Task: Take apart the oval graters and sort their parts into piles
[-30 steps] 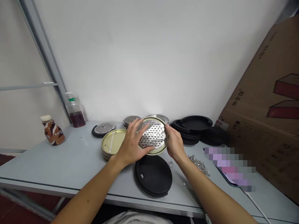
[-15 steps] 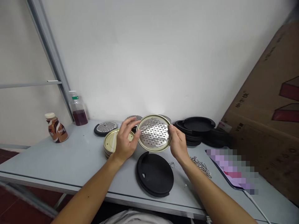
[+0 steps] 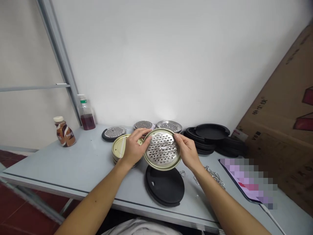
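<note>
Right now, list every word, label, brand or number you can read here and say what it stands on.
Brown bottle: white lettering on its label, too small to read.
Clear bottle with dark liquid: no readable label.
Cardboard box: dark printed characters and a small code near its lower left, too blurred to quote.
Pixelated flat item: unreadable.
Perforated disc held by the left hand and right hand: no text.

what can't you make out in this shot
Head view, the only one:
- Item right of the chain: pixelated.
- Gold lids: stack partly behind the left hand, count unclear.
- Black disc: far edge under the perforated tray held by the right hand.
- Box: cut off at the right edge.
- Bottle label: too small.
</note>
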Demonstrator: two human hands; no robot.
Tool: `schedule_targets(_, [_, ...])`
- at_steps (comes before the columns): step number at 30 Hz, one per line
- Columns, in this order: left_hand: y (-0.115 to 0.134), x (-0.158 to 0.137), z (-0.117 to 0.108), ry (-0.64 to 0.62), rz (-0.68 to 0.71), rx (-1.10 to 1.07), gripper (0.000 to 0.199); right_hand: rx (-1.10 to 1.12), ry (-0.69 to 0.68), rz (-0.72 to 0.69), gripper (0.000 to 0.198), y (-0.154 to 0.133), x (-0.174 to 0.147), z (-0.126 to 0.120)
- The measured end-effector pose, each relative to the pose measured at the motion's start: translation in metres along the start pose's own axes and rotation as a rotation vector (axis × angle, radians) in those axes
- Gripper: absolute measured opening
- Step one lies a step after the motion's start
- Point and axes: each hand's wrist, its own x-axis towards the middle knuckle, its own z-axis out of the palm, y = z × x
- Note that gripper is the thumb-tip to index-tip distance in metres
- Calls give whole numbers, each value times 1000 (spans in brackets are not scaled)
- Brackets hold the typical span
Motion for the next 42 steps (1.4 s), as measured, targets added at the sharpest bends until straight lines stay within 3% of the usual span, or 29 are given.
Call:
schedule_targets(4, [9, -1, -3, -24, 178, 118, 27, 0, 49, 20, 36, 2, 1, 2])
schedule_targets(8, [25, -5, 0, -298, 396, 252, 50, 14, 50, 29, 36, 4, 2, 2])
schedule_targets(13, [28, -11, 9, -457, 371, 375, 54, -59, 79, -16, 35, -1, 0, 0])
schedule_targets(18, [25, -13, 8, -458, 355, 377, 49, -95, 68, -16, 34, -1, 1, -1])
schedule_targets(24, [25, -16, 12, -458, 338, 354, 61, -65, 164, 16, 35, 1, 7, -6])
schedule_targets(30, [24, -17, 15, -308, 296, 376, 58, -153, 238, -16, 36, 0, 4, -3])
schedule_targets(34, [25, -14, 10, -199, 224, 254, 60, -173, 245, 15, 38, 4, 6, -4])
schedule_targets(39, [5, 13, -9, -51, 24, 148, 52, -219, 306, 38, 38, 8, 15, -20])
schedule_targets(42, [-23, 44, -18, -141, -45, 268, 55, -161, 387, 55, 37, 12, 23, -33])
